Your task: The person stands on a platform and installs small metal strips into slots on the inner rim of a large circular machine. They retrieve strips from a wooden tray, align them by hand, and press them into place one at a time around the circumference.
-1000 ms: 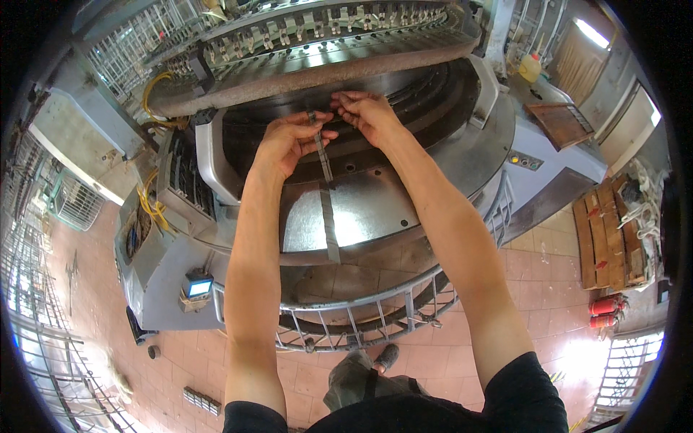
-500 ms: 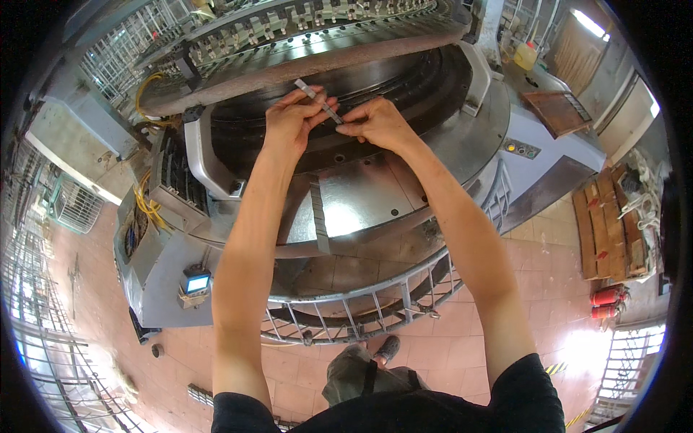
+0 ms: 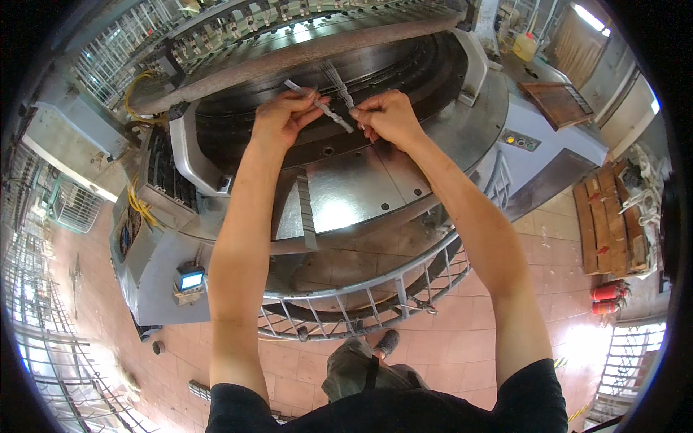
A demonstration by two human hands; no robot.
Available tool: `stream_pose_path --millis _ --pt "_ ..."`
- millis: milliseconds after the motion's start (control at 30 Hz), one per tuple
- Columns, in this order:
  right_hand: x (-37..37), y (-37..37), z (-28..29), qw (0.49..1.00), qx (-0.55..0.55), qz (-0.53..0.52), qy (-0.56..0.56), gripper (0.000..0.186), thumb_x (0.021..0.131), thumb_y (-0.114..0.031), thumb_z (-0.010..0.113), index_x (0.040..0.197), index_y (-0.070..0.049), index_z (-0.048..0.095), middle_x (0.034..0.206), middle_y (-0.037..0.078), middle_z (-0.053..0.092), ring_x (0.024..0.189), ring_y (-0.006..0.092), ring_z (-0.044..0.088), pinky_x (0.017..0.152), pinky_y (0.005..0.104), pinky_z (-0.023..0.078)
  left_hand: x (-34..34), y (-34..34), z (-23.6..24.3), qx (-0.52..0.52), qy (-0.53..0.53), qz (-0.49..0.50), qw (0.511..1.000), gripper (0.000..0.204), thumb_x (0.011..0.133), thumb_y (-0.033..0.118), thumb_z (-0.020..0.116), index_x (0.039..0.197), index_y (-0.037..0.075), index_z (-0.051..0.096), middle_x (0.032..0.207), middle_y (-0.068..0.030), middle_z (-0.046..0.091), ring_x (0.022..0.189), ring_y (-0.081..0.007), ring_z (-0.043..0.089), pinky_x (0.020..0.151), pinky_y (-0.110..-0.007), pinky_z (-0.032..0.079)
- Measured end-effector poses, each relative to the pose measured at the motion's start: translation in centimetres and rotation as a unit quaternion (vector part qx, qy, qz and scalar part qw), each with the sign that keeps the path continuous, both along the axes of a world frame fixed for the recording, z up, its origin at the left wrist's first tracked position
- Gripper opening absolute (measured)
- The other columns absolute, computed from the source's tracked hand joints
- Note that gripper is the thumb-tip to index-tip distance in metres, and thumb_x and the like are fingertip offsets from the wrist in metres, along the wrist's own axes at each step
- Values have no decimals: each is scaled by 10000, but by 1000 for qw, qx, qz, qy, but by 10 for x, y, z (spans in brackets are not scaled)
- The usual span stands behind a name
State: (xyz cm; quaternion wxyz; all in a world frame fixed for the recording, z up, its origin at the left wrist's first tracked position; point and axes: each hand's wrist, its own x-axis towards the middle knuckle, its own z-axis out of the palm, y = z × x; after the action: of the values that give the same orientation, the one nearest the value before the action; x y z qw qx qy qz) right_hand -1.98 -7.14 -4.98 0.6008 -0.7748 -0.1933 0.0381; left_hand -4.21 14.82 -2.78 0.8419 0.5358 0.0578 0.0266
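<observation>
My left hand (image 3: 284,115) is closed on a narrow pale strip (image 3: 333,117) that slants down to the right above the dark curved recess (image 3: 433,79) of a circular machine. Just right of it my right hand (image 3: 384,115) pinches the lower end of a bundle of thin metal pieces, like needles (image 3: 336,81), which fan out slightly at their upper end. Below the hands, another long, ridged grey strip (image 3: 306,216) lies across the shiny metal plate (image 3: 336,195). The fingertips of both hands are partly hidden.
A thick machine rim (image 3: 253,61) crosses above the recess, between side brackets (image 3: 473,61). A curved railing (image 3: 368,303) runs below. At the right are a button panel (image 3: 520,141), a wooden tray (image 3: 548,101) and a pallet (image 3: 606,224); a small screen (image 3: 189,281) is at the lower left.
My left hand has moved leftward with a strip now slanted in it. My right hand has shifted right and now holds the thin bundle. The view has shifted slightly.
</observation>
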Motion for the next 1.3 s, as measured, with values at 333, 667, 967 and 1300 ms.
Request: stream_pose_path --millis 333,667,967,1300 --pt "-4 3 -2 984 -90 -29 -153 189 902 -100 726 940 85 739 651 103 664 509 124 606 453 292 475 -19 -7 13 625 -289 202 697 179 822 19 739 986 74 784 1173 -130 726 845 -238 748 761 -338 575" --pt "-6 3 -1 982 -97 -37 -157 199 899 -139 717 929 56 746 637 127 672 528 168 638 516 319 503 -12 -6 14 759 -262 206 559 202 800 44 701 970 106 789 1378 0 627 962 -321 713 853 -419 569" --pt "-10 3 4 985 -86 -43 -143 181 877 -149 707 905 22 759 658 185 695 580 251 705 624 354 557 -14 -9 13 734 -296 227 568 210 759 3 671 923 78 778 1296 -38 675 935 -336 710 811 -435 575" --pt "-6 2 -1 979 -103 -45 -168 188 866 -167 714 911 8 765 640 166 692 584 257 705 644 357 564 -21 -21 -2 764 -298 171 546 188 795 0 624 911 63 757 1252 18 697 870 -326 714 784 -417 584"
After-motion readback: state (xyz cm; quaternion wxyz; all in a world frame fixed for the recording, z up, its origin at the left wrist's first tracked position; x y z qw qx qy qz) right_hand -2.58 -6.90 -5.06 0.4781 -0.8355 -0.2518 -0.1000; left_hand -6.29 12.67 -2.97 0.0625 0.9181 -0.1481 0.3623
